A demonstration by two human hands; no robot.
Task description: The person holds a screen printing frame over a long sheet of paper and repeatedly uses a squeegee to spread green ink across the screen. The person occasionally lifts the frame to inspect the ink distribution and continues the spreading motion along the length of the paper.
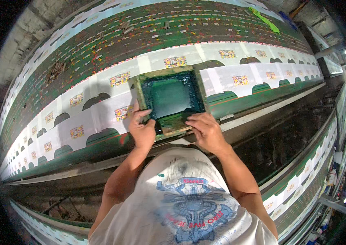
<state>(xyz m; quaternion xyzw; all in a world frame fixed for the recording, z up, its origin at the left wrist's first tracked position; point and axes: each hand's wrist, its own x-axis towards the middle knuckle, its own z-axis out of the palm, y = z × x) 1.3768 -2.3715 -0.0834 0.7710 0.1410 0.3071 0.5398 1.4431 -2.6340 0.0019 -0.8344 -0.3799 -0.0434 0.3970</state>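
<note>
Running in curved rows across the left, white pieces (65,132) with small multicoloured prints lie on a long green bench (222,97), their scalloped cutouts showing the surface beneath. A dark brown pile of scraps (57,70) sits farther back, on a stretch speckled with coloured marks. Next comes the left hand (143,130), its thumb and fingers closed around the near left corner of a square wooden frame (202,92). The frame is in the middle, over the near row of white pieces at the bench's near side (whether it lies flat or is slightly raised, I cannot tell). Inside it, dark wet-looking colour rings a green panel (172,97), and a brown wooden board (176,123) spans the near end. The right hand (206,130) has its fingers bent in at the board's right end, gripping there, though the exact hold is partly hidden. Farther right, more printed white pieces continue along the bench, and a bright green cloth (265,20) lies near the far edge.
</note>
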